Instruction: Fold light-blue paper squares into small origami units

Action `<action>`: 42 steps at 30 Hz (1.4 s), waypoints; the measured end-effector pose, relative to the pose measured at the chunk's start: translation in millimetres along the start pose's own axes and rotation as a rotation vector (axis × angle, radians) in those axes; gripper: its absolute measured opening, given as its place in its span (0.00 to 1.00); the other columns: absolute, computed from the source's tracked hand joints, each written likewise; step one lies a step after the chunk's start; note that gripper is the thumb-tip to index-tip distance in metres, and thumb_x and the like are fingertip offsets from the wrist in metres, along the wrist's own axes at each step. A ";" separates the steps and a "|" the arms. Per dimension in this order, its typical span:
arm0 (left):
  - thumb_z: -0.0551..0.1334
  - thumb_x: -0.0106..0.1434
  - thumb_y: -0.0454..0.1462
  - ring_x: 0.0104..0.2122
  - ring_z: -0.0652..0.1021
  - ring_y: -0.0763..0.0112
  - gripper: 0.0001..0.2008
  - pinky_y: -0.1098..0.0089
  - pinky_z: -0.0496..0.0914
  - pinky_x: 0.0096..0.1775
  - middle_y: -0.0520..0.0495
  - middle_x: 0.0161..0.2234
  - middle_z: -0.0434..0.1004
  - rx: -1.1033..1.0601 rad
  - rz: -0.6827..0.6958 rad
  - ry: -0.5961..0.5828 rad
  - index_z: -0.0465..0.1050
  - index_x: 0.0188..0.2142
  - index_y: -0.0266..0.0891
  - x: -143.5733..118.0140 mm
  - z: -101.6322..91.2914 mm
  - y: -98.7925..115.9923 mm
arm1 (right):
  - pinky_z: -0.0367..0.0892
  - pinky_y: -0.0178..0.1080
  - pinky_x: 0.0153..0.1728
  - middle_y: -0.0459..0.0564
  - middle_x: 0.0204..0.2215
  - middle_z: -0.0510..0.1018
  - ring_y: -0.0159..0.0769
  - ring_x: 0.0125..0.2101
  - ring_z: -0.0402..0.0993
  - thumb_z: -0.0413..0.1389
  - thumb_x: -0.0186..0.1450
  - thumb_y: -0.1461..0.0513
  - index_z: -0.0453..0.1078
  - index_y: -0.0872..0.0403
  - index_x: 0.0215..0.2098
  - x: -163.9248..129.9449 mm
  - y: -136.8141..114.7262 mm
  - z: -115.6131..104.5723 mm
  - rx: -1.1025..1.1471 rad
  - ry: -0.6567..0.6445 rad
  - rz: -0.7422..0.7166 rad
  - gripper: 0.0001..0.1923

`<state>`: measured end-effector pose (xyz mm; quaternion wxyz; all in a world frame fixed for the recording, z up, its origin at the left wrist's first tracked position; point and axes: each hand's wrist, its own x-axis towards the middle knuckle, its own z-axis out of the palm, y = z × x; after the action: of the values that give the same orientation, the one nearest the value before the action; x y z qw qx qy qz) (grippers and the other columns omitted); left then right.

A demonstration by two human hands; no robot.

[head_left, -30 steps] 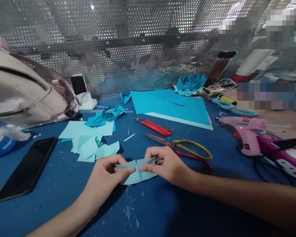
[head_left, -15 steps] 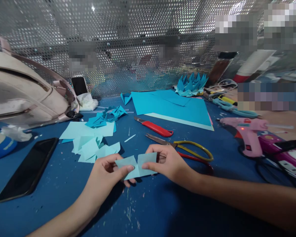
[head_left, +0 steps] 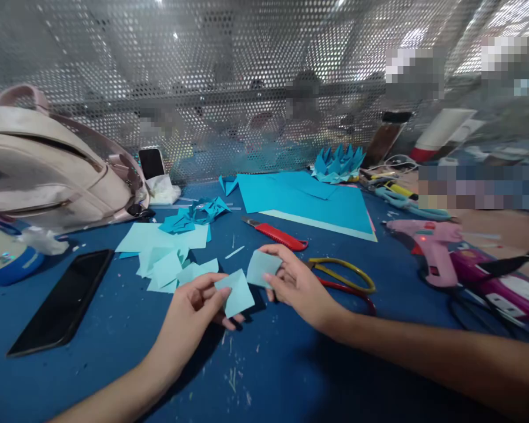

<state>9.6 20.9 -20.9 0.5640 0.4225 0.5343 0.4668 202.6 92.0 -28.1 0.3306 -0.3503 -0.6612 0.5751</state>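
My left hand (head_left: 205, 302) pinches a small light-blue paper square (head_left: 238, 295) between thumb and fingers. A second paper square (head_left: 261, 268), of the same pale blue, is pinched in my right hand (head_left: 297, 285). The two squares are apart, with a narrow gap between their edges. Several loose pale-blue paper pieces (head_left: 165, 270) lie in a pile just beyond my left hand. Scissors (head_left: 344, 271) with yellow and red handles lie behind my right hand, their blades partly hidden. Beyond them is a red utility knife (head_left: 282, 237).
Blue paper sheets (head_left: 300, 200) lie at the back beside a folded blue paper crown-like piece (head_left: 338, 163). A black phone (head_left: 64, 302) and a pale backpack (head_left: 48, 170) are at left. At right, a pink glue gun (head_left: 436, 247) stands near a purple power strip (head_left: 494, 279).
The light-blue paper, joined along its lower edge before, is now two separate pieces, one in each hand. My right hand has moved slightly up and away from the left.
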 end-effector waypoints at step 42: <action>0.61 0.63 0.37 0.34 0.75 0.69 0.09 0.70 0.70 0.37 0.50 0.35 0.73 0.404 0.346 -0.077 0.69 0.43 0.41 -15.0 3.7 -8.2 | 0.62 0.37 0.36 0.47 0.29 0.73 0.35 0.34 0.67 0.55 0.68 0.61 0.68 0.55 0.31 -9.8 -11.1 -2.0 -0.572 -0.239 -0.439 0.08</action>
<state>14.0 4.6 -25.5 0.3999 0.6289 0.5145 0.4241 208.6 83.8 -17.2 0.2551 -0.2089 -0.8883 0.3197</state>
